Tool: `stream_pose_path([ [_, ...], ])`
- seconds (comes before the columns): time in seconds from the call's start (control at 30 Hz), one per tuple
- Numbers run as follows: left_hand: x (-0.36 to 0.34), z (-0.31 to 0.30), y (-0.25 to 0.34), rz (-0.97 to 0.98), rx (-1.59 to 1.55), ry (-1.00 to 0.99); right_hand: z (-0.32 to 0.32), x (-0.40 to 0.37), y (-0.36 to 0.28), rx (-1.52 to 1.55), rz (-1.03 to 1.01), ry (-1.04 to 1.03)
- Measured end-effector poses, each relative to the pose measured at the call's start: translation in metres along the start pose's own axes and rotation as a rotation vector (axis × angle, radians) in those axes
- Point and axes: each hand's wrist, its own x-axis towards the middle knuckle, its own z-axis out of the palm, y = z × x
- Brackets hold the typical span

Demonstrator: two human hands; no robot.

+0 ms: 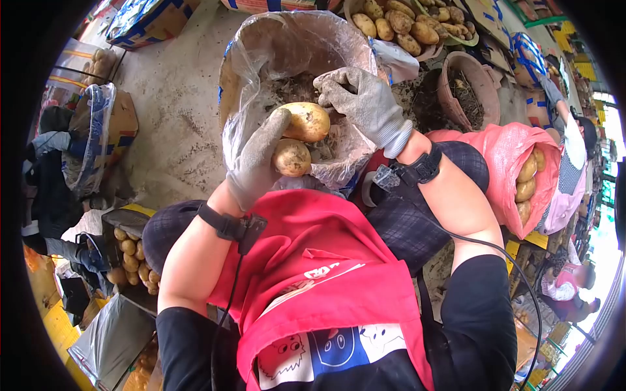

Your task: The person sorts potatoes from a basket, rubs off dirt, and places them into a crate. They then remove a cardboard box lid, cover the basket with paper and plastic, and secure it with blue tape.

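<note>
From my end, I see bare floor giving open room left of the plastic-lined box. The box's rim curves around both hands' working space; the right wrist crosses its right edge. The pink sack and the pink bucket crowd that side. My right hand has its fingers curled narrow over the box; I can't tell if they pinch anything. My left hand cradles 2 potatoes at the near rim: the longer potato above the rounder potato.
</note>
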Motion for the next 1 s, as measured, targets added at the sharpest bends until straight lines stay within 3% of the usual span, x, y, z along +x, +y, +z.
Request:
stream_pose_path([
  [0.07, 0.003, -0.002, -0.005, 0.549, 0.734, 0.084, -0.003, 0.006, 0.002, 0.058, 0.038, 0.002],
  [0.13, 0.003, -0.008, -0.013, 0.499, 0.753, 0.044, -0.007, 0.011, 0.004, 0.118, 0.080, 0.002],
  [0.2, 0.003, -0.012, -0.020, 0.454, 0.774, 0.001, -0.012, 0.015, 0.001, -0.008, 0.139, 0.012],
  [0.3, 0.008, -0.014, -0.031, 0.051, 0.358, 0.043, -0.018, 0.019, 0.019, 0.011, 0.065, -0.025],
  [0.33, 0.009, -0.013, -0.033, -0.079, 0.216, 0.056, -0.026, 0.027, 0.049, -0.152, -0.090, -0.039],
  [0.37, 0.009, -0.010, -0.033, -0.208, 0.071, 0.064, -0.031, 0.027, 0.049, -0.154, -0.089, -0.034],
  [0.43, 0.018, -0.004, 0.002, -0.662, -0.696, 0.231, -0.039, 0.017, 0.045, -0.755, -0.037, -0.233],
  [0.5, 0.019, -0.033, 0.004, -0.598, -0.855, 0.260, -0.041, 0.008, 0.038, -1.020, 0.165, -0.394],
  [0.57, 0.012, -0.069, 0.014, -0.391, -0.812, 0.408, -0.031, -0.003, 0.036, -1.259, 0.300, -0.619],
  [0.63, -0.001, -0.118, 0.055, -0.287, -0.690, 0.399, -0.030, -0.024, 0.037, -1.291, 0.275, -0.819],
  [0.7, -0.046, -0.184, 0.082, -0.192, -0.327, 0.523, -0.027, -0.036, 0.057, -1.327, 0.239, -1.022],
  [0.77, -0.109, -0.232, 0.110, -0.217, -0.068, 0.666, -0.021, -0.040, 0.077, -1.468, 0.145, -0.885],
  [0.83, -0.192, -0.273, 0.125, -0.300, 0.161, 0.846, -0.020, -0.040, 0.053, -1.455, 0.058, -0.791],
  [0.93, -0.311, -0.301, 0.135, -0.434, 0.370, 1.115, -0.027, -0.030, 0.058, -1.197, -0.112, -0.685],
  [1.0, -0.353, -0.296, 0.142, -0.449, 0.418, 1.234, -0.031, -0.026, 0.047, -0.964, -0.212, -0.546],
])
